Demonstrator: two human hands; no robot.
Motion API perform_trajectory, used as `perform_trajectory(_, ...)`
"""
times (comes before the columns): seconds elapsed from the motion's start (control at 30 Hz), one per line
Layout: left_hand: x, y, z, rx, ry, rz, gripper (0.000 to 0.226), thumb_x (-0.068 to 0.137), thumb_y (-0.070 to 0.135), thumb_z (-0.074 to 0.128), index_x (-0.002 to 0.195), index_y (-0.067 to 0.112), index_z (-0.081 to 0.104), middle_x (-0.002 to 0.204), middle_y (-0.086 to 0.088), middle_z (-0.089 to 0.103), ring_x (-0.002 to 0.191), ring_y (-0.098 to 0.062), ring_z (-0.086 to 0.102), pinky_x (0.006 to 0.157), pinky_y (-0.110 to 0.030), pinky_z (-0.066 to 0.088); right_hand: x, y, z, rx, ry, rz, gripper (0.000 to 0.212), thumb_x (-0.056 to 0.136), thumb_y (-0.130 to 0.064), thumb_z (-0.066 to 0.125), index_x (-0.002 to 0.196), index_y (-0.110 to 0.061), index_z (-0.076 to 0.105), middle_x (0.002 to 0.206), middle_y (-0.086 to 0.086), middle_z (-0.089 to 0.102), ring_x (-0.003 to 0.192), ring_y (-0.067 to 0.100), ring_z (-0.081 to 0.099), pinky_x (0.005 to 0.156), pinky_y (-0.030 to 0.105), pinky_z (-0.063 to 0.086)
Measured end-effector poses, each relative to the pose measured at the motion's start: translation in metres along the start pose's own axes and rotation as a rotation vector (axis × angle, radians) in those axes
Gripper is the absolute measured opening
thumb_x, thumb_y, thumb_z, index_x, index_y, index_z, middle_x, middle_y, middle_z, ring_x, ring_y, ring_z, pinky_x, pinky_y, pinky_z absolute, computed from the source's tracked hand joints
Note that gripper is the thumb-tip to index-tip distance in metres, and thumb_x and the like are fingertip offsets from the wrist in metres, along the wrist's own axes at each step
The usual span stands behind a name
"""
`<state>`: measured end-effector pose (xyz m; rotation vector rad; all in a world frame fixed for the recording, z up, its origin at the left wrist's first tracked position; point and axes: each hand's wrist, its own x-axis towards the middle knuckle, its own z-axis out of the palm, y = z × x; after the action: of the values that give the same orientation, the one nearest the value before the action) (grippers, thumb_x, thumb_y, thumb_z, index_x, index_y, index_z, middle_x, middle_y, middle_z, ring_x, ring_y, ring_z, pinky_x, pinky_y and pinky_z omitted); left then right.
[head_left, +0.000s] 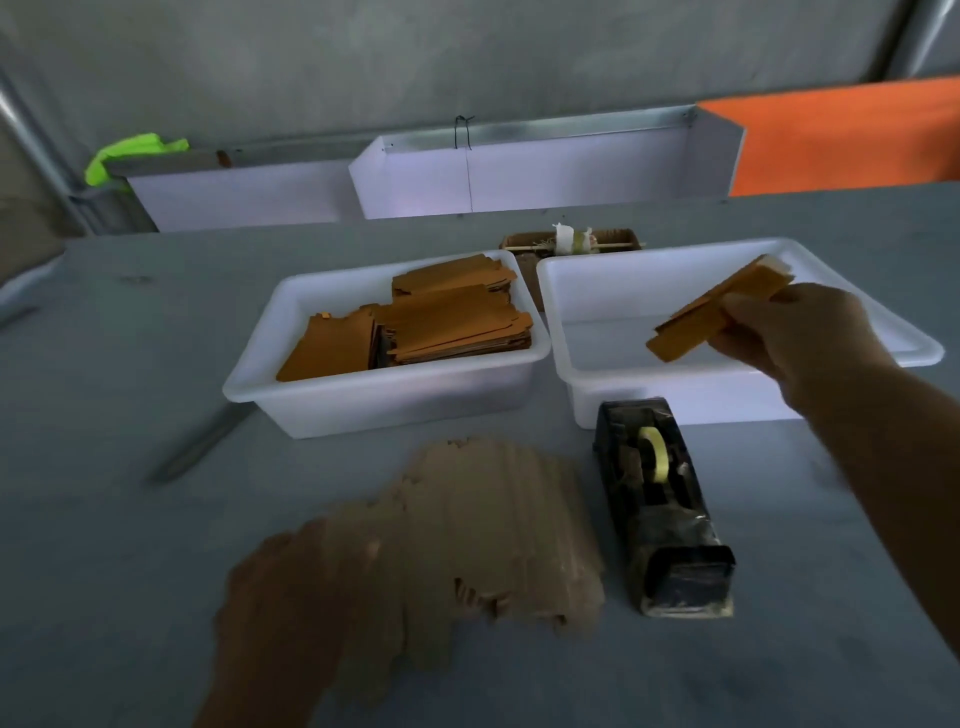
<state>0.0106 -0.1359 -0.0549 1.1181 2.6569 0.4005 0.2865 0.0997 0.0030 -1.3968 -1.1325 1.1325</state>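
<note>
Over the right-hand white tray (613, 312), the right hand (795, 332) pinches a folded cardboard piece (711, 312) between thumb and curled fingers, holding it in the air above the bare tray floor. Look at the lie of it: the long axis runs from near-left up to far-right, and the grip sits toward the far-right end, so most of the strip juts out to the left of the hand, low end dipping toward the tray. A drop looks likely to call for little more than letting go. Nearer, the left hand (291, 597) lies on the fanned stack of flat cardboard blanks (493, 519); it is blurred, so I cannot tell whether those fingers press flat or pinch. Just right of the blanks sits the tape dispenser (665, 509), and the left tray (374, 400) holds stacked brown cards (452, 322).
</note>
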Motion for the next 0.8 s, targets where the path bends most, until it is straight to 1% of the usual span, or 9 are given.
perform_trajectory(0.1, -0.001, -0.011, 0.022, 0.256, -0.084, 0.043, 0.070, 0.080, 0.076, 0.022, 0.134, 0.035, 0.041, 0.140, 0.003, 0.045, 0.131, -0.022, 0.042, 0.104, -0.031, 0.037, 0.030, 0.001, 0.005, -0.193, 0.004, 0.056, 0.023, 0.087, -0.020, 0.062, 0.065, -0.013, 0.067, 0.065, -0.004, 0.070, 0.055, 0.003, 0.066, 0.073, 0.026, 0.054)
perform_trajectory(0.17, -0.006, -0.007, 0.031, 0.210, 0.006, 0.017, 0.064, 0.080, 0.071, 0.044, 0.130, 0.030, 0.045, 0.137, 0.003, 0.047, 0.129, -0.022, 0.043, 0.101, -0.032, 0.039, 0.041, -0.004, 0.009, -0.385, 0.005, 0.042, 0.019, 0.087, -0.018, 0.063, 0.077, -0.002, 0.063, 0.058, 0.003, 0.065, 0.047, 0.016, 0.061, 0.058, 0.029, 0.051)
perform_trajectory(0.23, -0.005, -0.005, 0.031, 0.123, 0.149, 0.061, 0.063, 0.073, 0.054, 0.072, 0.122, 0.018, 0.056, 0.121, -0.008, 0.061, 0.115, -0.032, 0.055, 0.093, -0.040, 0.044, 0.037, -0.012, 0.011, -0.766, 0.054, -0.040, 0.028, 0.086, -0.022, 0.063, 0.085, 0.005, 0.058, 0.068, 0.016, 0.061, 0.061, 0.030, 0.057, 0.051, 0.028, 0.040)
perform_trajectory(0.3, 0.000, -0.009, 0.033, 0.074, 0.174, -0.002, 0.078, 0.062, 0.049, 0.082, 0.124, 0.012, 0.055, 0.117, -0.011, 0.062, 0.113, -0.034, 0.054, 0.092, -0.042, 0.040, 0.024, -0.015, 0.009, -0.892, 0.057, -0.151, 0.043, 0.086, -0.025, 0.063, 0.117, 0.004, 0.054, 0.103, 0.024, 0.062, 0.091, 0.036, 0.059, 0.066, 0.033, 0.044)
perform_trajectory(0.4, 0.009, -0.012, 0.028, 0.014, 0.012, -0.099, 0.096, 0.059, 0.045, 0.085, 0.135, 0.009, 0.041, 0.132, -0.011, 0.051, 0.124, -0.032, 0.040, 0.099, -0.037, 0.034, -0.021, -0.011, 0.003, -0.752, 0.009, -0.399, 0.050, 0.086, -0.026, 0.064, 0.133, -0.013, 0.050, 0.128, 0.016, 0.056, 0.109, 0.028, 0.058, 0.089, 0.034, 0.044)
perform_trajectory(0.5, 0.012, -0.013, 0.023, -0.214, -0.060, -0.127, 0.081, 0.061, 0.028, 0.088, 0.127, 0.002, 0.050, 0.122, -0.019, 0.058, 0.115, -0.034, 0.053, 0.092, -0.037, 0.043, -0.083, 0.000, -0.003, -0.570, -0.077, -0.550, 0.037, 0.082, -0.032, 0.064, 0.119, -0.031, 0.059, 0.112, -0.005, 0.066, 0.089, -0.003, 0.062, 0.071, 0.012, 0.041)
perform_trajectory(0.57, 0.009, -0.010, 0.019, -0.527, -0.102, -0.149, 0.057, 0.064, 0.016, 0.087, 0.113, 0.003, 0.060, 0.106, -0.013, 0.068, 0.100, -0.030, 0.063, 0.080, -0.035, 0.048, -0.123, 0.008, -0.003, -0.449, -0.215, -0.472, 0.036, 0.073, -0.040, 0.063, 0.109, -0.041, 0.061, 0.097, -0.021, 0.069, 0.083, -0.015, 0.061, 0.067, 0.006, 0.043)
perform_trajectory(0.67, -0.002, 0.002, 0.011, -0.975, -0.220, -0.143, 0.029, 0.072, -0.001, 0.075, 0.099, 0.003, 0.067, 0.088, -0.011, 0.075, 0.077, -0.023, 0.071, 0.065, -0.031, 0.051, -0.158, 0.031, 0.004, -0.282, -0.434, -0.276, 0.036, 0.066, -0.035, 0.066, 0.100, -0.047, 0.064, 0.090, -0.026, 0.071, 0.082, -0.008, 0.066, 0.075, 0.021, 0.054)
perform_trajectory(0.8, -0.016, 0.026, -0.010, -1.174, -0.330, 0.016, 0.041, 0.057, 0.006, 0.084, 0.095, 0.008, 0.070, 0.087, -0.008, 0.076, 0.079, -0.021, 0.073, 0.066, -0.031, 0.052, -0.174, 0.052, 0.014, -0.113, -0.548, -0.063, 0.024, 0.072, -0.017, 0.074, 0.094, -0.027, 0.070, 0.091, -0.015, 0.074, 0.089, 0.002, 0.069, 0.083, 0.032, 0.057)
